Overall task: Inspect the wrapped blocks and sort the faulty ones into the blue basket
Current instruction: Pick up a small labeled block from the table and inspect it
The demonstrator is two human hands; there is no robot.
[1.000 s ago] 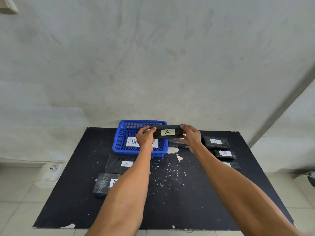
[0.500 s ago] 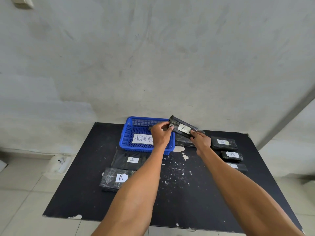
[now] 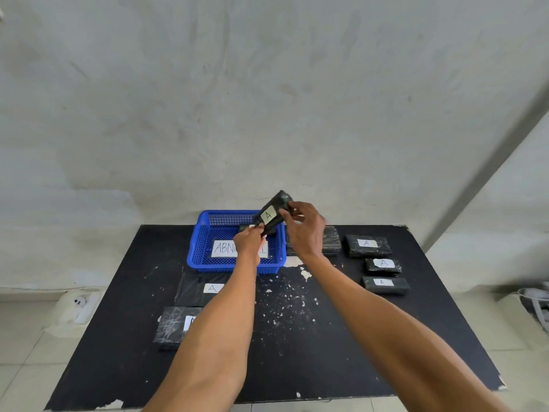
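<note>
Holding the block (image 3: pixel 271 214) up on a steep slant above the basket (image 3: pixel 205 257), the person has it pinched at its two ends only, and that looks to me like the weak point: the wrap is glossy black film, and with just fingertips on the low end a slip could let it swing down and drop into the basket before anyone has judged it faulty. A second risk is a wrong call, since the side turned away from the camera is hidden and I cannot tell whether the wrap there is torn. The left hand (image 3: pixel 249 242) is closed to a pinch on the lower end of the block, thumb and fingers together on it, right over the front half of the basket and covering the middle of the paper sign (image 3: pixel 224 248) on the basket's front wall. The right hand (image 3: pixel 303 230) is curled around the upper end, fingers bent over the top edge and clamped on it, just to the right of the basket's back corner. Something dark already seems to lie inside the basket under the held block, though it is mostly hidden. Right of the basket on the counter (image 3: pixel 297 352), one wrapped block (image 3: pixel 331 240) sits partly behind the right wrist, and three more (image 3: pixel 383 264) lie further right in a loose column. In front of the basket two others (image 3: pixel 196 289) rest near the left forearm, the nearer one (image 3: pixel 169 327) with scuffed, whitish wrap.
</note>
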